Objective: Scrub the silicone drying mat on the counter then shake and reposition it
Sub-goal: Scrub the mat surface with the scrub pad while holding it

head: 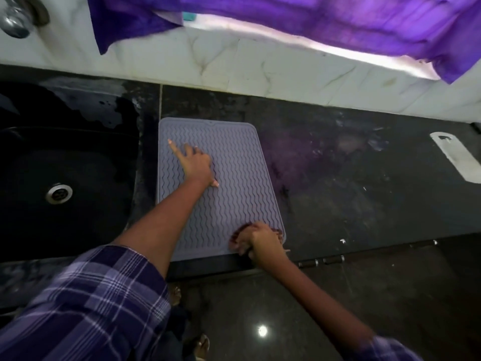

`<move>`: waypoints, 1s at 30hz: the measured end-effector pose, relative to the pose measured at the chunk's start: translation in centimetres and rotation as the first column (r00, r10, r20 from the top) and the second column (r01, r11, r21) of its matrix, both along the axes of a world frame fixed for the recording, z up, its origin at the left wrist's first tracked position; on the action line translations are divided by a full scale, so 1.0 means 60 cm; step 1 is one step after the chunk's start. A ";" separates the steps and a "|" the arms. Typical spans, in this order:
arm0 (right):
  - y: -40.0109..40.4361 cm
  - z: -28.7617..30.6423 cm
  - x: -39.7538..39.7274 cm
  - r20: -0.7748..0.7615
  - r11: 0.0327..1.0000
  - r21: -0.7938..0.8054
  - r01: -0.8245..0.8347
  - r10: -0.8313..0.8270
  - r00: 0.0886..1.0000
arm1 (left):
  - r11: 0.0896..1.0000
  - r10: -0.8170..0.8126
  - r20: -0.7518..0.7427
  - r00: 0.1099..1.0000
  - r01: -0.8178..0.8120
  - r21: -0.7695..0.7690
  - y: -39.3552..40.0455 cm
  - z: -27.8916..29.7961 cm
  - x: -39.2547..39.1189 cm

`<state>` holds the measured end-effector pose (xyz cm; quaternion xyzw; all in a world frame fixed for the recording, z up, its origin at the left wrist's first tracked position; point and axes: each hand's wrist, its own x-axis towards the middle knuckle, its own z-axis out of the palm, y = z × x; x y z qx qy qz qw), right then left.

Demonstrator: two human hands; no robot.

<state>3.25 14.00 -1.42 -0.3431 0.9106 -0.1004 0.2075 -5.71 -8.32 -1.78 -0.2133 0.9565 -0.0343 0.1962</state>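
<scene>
I see the grey silicone drying mat with wavy ridges [234,178] lying flat on the dark stone bench [364,191], just to the right of the black sink [65,165]. Its near edge is close to the front edge of the bench. My left hand [196,164] rests on the far left part of the mat. Its fingers are straight and spread, with one finger pointing up toward the far left corner, and it holds nothing. My right hand [256,239] is at the near right corner of the mat. Its fingers are curled tight around a small dark reddish scrubber [240,230], which is pressed down on the mat. I can only see a little bit of the scrubber poking out from under the fingers, so I cannot tell its shape. Both arms have blue and white checked sleeves [104,295]. The sink has a round silver drain [59,193] in the bottom. Behind the bench is a white marble wall [260,69], and purple cloths [338,19] hang over it at the top. Far to the right on the bench lies a flat white piece with a rounded end [458,158], well apart from the mat.
</scene>
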 end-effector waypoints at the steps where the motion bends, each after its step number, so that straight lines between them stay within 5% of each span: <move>1: 0.001 0.010 -0.015 0.082 0.999 0.037 -0.014 0.011 0.997 | 1.000 -0.009 0.006 1.000 0.009 -0.014 0.003 0.001 0.004; 4: -0.028 0.048 -0.103 0.174 0.993 -0.052 0.110 -0.099 0.980 | 0.998 -0.048 -0.008 0.999 0.047 -0.043 0.007 0.002 0.005; 7: -0.053 0.052 -0.159 -0.017 0.968 -0.059 0.243 -0.244 0.970 | 0.997 -0.076 -0.038 0.996 0.076 -0.012 0.004 0.000 0.003; 10: -0.024 0.005 -0.103 -0.143 0.990 0.054 0.127 -0.119 0.983 | 0.989 -0.145 -0.026 0.989 0.144 -0.030 0.001 -0.001 0.002; 15: 0.060 0.030 -0.063 0.145 0.969 0.188 -0.158 0.132 0.981 | 0.973 -0.163 0.024 0.986 0.157 0.167 -0.020 0.021 -0.031; 18: 0.030 0.078 -0.151 0.220 0.982 0.153 -0.110 0.075 0.973 | 0.965 -0.130 -0.037 0.991 0.135 0.225 -0.051 0.033 -0.064; 22: -0.089 0.095 -0.313 -0.071 1.000 -0.015 0.014 -0.015 0.997 | 0.971 -0.171 -0.031 0.985 0.174 0.165 -0.070 0.044 -0.118; 26: -0.214 0.070 -0.454 -0.384 0.997 0.068 0.033 -0.004 0.923 | 0.965 -0.260 0.097 0.961 0.259 0.029 -0.062 0.046 -0.181; 30: -0.275 0.020 -0.501 -0.397 0.986 0.138 0.096 -0.034 0.917 | 0.957 -0.282 0.127 0.951 0.288 -0.031 -0.066 0.035 -0.217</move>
